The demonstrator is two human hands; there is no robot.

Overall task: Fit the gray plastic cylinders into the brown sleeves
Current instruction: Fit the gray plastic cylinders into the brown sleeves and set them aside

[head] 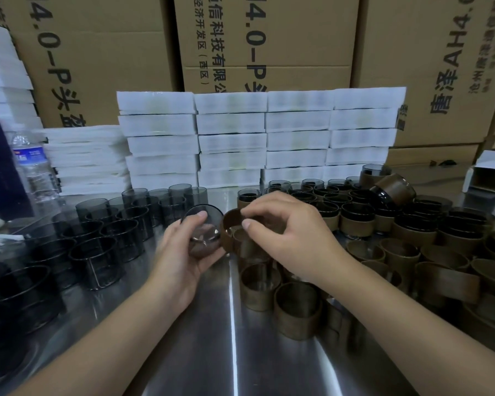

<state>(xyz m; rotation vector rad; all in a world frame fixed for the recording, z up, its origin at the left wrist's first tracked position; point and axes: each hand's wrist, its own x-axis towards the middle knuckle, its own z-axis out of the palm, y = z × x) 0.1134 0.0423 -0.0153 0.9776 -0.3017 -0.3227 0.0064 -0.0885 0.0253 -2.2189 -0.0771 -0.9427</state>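
Observation:
My left hand [183, 252] grips a gray see-through plastic cylinder [205, 232], tipped on its side above the metal table. Right beside it, my right hand [286, 232] pinches a brown sleeve [230, 230] by its rim, its opening turned toward the cylinder. Cylinder and sleeve touch or nearly touch at their edges. Bare gray cylinders [106, 247] stand in rows on the left. Empty brown sleeves [297, 312] lie in a heap at the right front. Cylinders fitted in sleeves [357, 221] stand behind that heap.
White flat boxes [260, 138] are stacked along the back of the steel table [212, 352], with large cardboard cartons [255, 41] behind them. A water bottle [32, 170] stands at the far left. A small open white box [487, 175] sits at the far right.

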